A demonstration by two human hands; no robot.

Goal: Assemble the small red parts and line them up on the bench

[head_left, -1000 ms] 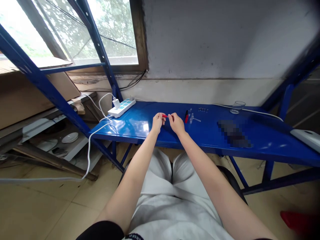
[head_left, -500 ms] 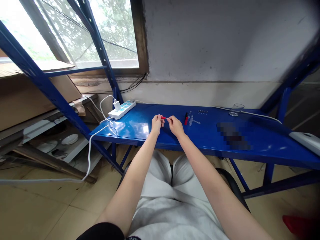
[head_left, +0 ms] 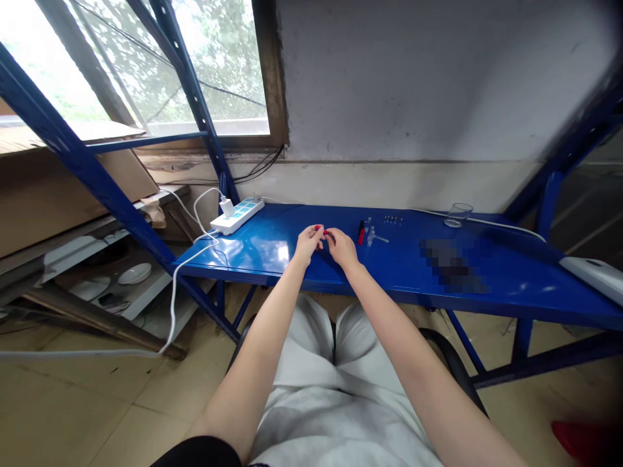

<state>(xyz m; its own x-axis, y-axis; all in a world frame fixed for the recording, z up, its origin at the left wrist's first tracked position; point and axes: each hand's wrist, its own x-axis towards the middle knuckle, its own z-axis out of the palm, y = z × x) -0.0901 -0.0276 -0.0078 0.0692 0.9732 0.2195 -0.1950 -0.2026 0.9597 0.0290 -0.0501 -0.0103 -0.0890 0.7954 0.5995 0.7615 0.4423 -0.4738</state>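
Above the blue tabletop, my left hand (head_left: 306, 244) is closed around a small red piece (head_left: 319, 227), and only bits of red show between its fingers. My right hand (head_left: 341, 247) pinches at the piece's right end, its fingertips almost meeting those of the left. The piece is too small and covered to tell its kind. To the right of my hands, a red and black stick-like part (head_left: 361, 235) lies beside some clear plastic pieces (head_left: 372, 237). Several tiny metal-looking pieces (head_left: 393, 220) stand in rows farther back.
A white power strip (head_left: 237, 216) with a plugged-in cable is at the table's left. A clear glass (head_left: 458, 215) stands at the back right. Nearer lies a blurred dark object (head_left: 452, 266). A white device (head_left: 596, 275) sits at the right edge. Blue posts (head_left: 187, 78) frame the table.
My hands have drawn slightly closer together. Less of the red piece shows, as the right fingertips now cover its right end. The things on the table have stayed in place.
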